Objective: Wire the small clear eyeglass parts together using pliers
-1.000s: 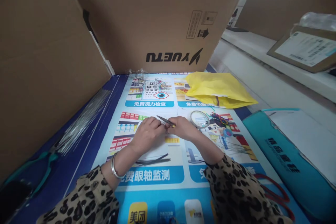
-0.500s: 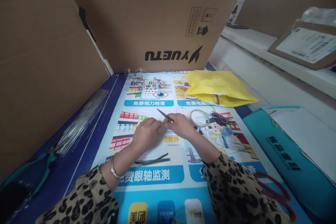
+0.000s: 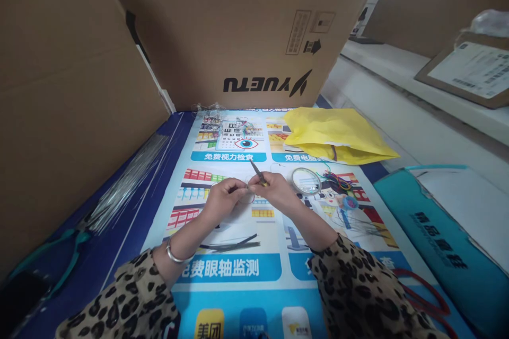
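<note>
My left hand is closed in a pinch near the middle of the printed mat, its fingertips almost meeting those of my right hand. What it pinches looks like a thin thread or wire, too fine to make out well; a faint reddish curve shows just below the fingertips. A slim pointed metal tool sticks up and away from my closed right hand, with a golden part near the fingers; its handle is hidden. Right of that hand lies a clear round dish with small bits inside. Dark thin strips lie below my left hand.
Behind stand cardboard walls. A yellow pouch, coloured cords and a teal box are on the right. At left are a bundle of thin wires and teal-handled pliers. Tangled wire pieces lie at the back.
The view has shifted slightly. My left fingers have lifted and opened out a little around the pinch, and the pointed tool in my right hand has tilted more upright.
</note>
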`<state>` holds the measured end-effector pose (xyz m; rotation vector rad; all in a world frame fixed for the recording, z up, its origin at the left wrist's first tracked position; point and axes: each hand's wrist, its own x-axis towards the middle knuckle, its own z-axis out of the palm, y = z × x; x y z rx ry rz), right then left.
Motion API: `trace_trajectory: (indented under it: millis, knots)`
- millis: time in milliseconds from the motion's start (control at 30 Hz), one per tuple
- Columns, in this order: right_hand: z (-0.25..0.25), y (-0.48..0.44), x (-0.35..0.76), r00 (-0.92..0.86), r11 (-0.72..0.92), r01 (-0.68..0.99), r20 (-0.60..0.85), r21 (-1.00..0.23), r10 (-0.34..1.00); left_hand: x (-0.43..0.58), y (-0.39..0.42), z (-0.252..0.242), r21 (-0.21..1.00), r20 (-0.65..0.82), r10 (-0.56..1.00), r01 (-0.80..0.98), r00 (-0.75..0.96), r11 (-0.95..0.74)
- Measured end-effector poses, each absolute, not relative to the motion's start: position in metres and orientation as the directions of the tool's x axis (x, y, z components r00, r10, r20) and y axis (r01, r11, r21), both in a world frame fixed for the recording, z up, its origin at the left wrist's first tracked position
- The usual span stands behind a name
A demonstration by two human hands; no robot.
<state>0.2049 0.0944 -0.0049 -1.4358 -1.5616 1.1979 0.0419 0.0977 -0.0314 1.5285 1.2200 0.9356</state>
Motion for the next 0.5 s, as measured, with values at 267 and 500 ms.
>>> trace_trajectory:
  millis: [267, 500]
  knots:
    - [-0.013, 0.092, 0.2, -0.095, -0.089, 0.191, -0.109, -0.978, 0.99, 0.041, 0.098, -0.032, 0.953, 0.042, 0.98, 0.287, 0.194, -0.097]
    - [-0.017, 0.09, 0.194, -0.068, -0.082, 0.117, -0.09, -0.99, 0.994, 0.043, 0.095, -0.034, 0.954, 0.048, 0.978, 0.282, 0.202, -0.105]
